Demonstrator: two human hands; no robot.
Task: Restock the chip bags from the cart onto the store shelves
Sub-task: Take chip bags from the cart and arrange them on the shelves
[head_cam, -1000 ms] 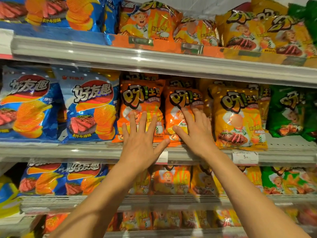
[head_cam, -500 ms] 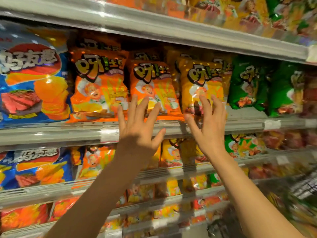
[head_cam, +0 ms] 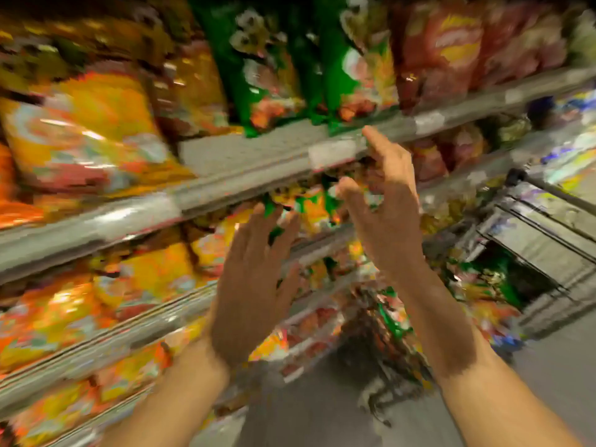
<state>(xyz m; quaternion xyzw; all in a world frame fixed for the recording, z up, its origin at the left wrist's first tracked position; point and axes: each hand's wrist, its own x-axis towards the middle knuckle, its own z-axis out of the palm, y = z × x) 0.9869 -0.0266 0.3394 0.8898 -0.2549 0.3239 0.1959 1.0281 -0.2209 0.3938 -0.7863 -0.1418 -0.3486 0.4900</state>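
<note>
No text legible; view heavily motion-blurred.

- Green chip bags (head_cam: 351, 72), upper shelf, toward its right end: pale blotches of a logo at top of each bag, characters unreadable.
- Red bags (head_cam: 451, 46), same shelf, right end: yellow patch where a brand mark sits, not readable.
- Yellow-orange bags (head_cam: 93, 130), same shelf, left end: printing smeared to colour only.
- Shelf front edge (head_cam: 225, 185): white price tags (head_cam: 335, 153) clipped to the rail; no number or word can be made out.
- Lower shelves, bags along the front edges: nothing readable.
- Cart (head_cam: 535, 227), right side: no sign or label can be read.
</note>
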